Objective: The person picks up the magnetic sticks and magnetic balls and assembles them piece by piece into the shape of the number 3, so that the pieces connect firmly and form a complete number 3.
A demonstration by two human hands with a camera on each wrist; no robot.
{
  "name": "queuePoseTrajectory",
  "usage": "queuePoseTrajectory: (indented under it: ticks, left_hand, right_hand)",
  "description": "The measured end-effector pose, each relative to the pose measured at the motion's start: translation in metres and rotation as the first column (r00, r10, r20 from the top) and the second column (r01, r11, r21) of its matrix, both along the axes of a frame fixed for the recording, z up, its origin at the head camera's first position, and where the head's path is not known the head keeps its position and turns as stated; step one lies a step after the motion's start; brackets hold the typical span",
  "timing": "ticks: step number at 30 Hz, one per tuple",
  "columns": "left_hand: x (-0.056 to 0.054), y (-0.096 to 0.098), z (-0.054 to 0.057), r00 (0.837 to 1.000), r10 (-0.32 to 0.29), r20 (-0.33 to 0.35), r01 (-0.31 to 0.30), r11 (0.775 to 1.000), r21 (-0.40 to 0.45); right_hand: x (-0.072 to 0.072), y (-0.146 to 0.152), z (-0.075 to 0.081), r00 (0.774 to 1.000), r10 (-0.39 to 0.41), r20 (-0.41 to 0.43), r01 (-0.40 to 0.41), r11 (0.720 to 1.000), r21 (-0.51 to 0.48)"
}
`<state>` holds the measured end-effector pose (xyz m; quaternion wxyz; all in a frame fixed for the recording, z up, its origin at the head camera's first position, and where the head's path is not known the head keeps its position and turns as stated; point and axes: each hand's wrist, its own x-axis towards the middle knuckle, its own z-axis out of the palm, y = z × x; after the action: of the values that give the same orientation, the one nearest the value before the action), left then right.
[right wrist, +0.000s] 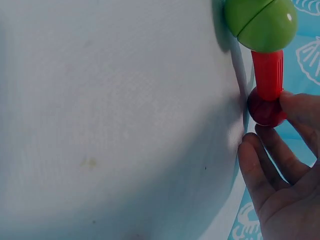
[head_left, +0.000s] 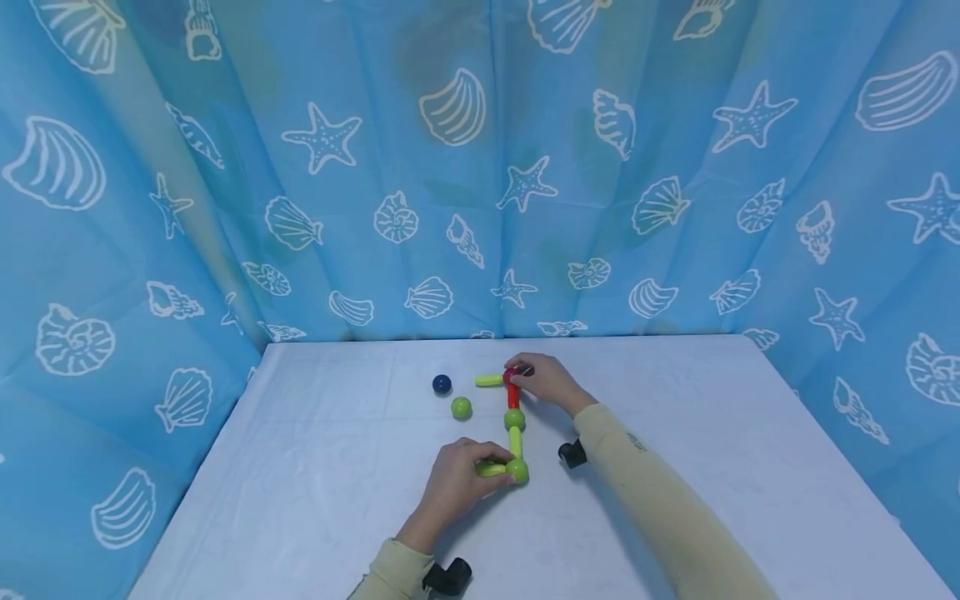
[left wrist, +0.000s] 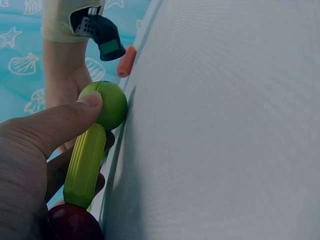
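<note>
A blue curtain (head_left: 480,167) with white shells and starfish hangs behind and beside the white table (head_left: 315,500). Between both hands lies one chain of sticks and balls (head_left: 514,433) (two green balls, one dark red ball, one red stick and three yellow-green sticks). The left hand (head_left: 455,487) pinches its near end with curled fingers. The right hand (head_left: 547,381) pinches the red ball (head_left: 512,377) with its fingertips. Left of this hand rest two loose balls: one navy ball (head_left: 442,383) and one green ball (head_left: 461,407).
</note>
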<state>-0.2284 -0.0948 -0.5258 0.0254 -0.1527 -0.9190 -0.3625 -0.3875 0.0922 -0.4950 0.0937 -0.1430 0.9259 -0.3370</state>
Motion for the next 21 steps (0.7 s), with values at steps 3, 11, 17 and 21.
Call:
queuePoseTrajectory:
  ticks: [3,11,17,21]
  left_hand:
    - [-0.0002,0.0001,-0.0013,1.000,0.002,0.001,-0.002,1.000,-0.005]
    - [0.0006,0.0000,-0.0018,1.000,0.012,0.007,-0.012,1.000,-0.017]
    - [-0.0003,0.0002,-0.0001,1.000,0.008,0.013,-0.008,1.000,-0.019]
    - [-0.0011,-0.0027,0.0023,0.998,0.012,0.058,-0.013,1.000,0.009]
  right_hand:
    - [0.0007,0.0025,-0.0005,1.000,-0.001,-0.002,0.001,1.000,0.001]
    - [-0.0002,0.0060,-0.0048,1.000,-0.012,0.000,0.012,1.000,-0.025]
    - [-0.0015,0.0077,-0.0054,1.000,-0.020,0.004,0.020,0.999,-0.046]
    - [-0.0024,0.0085,-0.0058,1.000,-0.010,0.004,0.010,0.999,-0.047]
